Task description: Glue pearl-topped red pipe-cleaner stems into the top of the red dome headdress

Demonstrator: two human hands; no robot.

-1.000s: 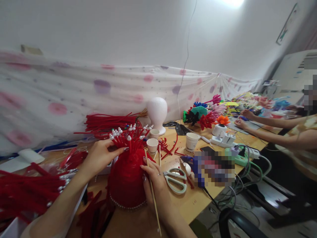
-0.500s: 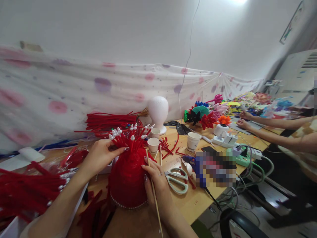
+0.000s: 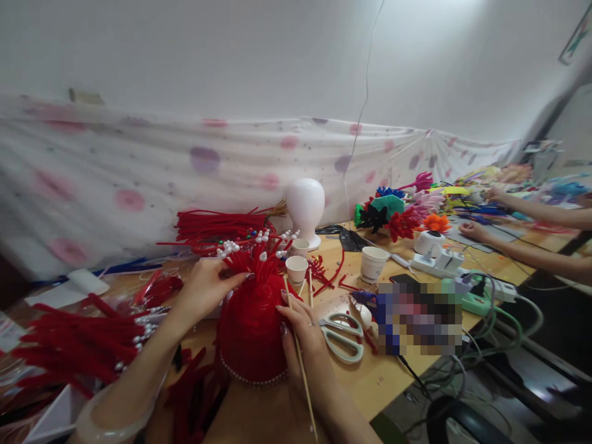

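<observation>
A red dome-shaped headpiece (image 3: pixel 252 330) stands close in front of me, with a row of small pearls along its lower edge. Red fuzzy stems (image 3: pixel 252 262) tipped with white beads rise from its top. My left hand (image 3: pixel 210 287) is closed at the base of these stems, thumb and fingers pinching them from the left. Against the dome's right side rests my right hand (image 3: pixel 305 336), a thin wooden stick (image 3: pixel 300 357) held between its fingers and slanting down towards me. Parts of the fingers on the far side of the stems are hidden.
Scissors (image 3: pixel 342 336) and a blue glue gun (image 3: pixel 391 327) lie to the right, near paper cups (image 3: pixel 374 264). A white foam head (image 3: pixel 305 209) stands behind. Red beaded stems (image 3: pixel 87 342) are piled left. A co-worker's hands (image 3: pixel 476 233) are at far right.
The whole view has shifted, so things sit further right in the picture. Both hands keep nearly the same hold on the stems and the stick.
</observation>
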